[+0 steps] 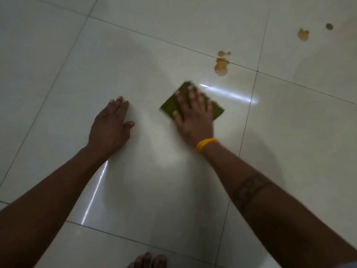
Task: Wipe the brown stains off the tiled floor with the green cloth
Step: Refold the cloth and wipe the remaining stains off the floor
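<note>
Right hand (193, 115) pressed flat, fingers spread, on the green cloth (170, 106) just right of the frame's centre, palm pinning it to the tiled floor (173, 190) rather than closing round it; blurred at the fingertips. Yellow wristband (205, 144) worn on that wrist. Cloth folded to a small flat pad, corners showing past the hand on both sides. Likely light and soft, apt to bunch or slide on glossy tile unless held down under the palm; best taken by a free corner when lifted. Left hand (111, 122) left of centre, open and empty, braced palm-down on the tile. Largest brown stain (221, 66) up and right of the cloth, across a grout line, untouched. Smaller brown stain (303, 34) and a darker spot (329, 26) farther off at upper right. Toes (148, 260) at the bottom edge.
</note>
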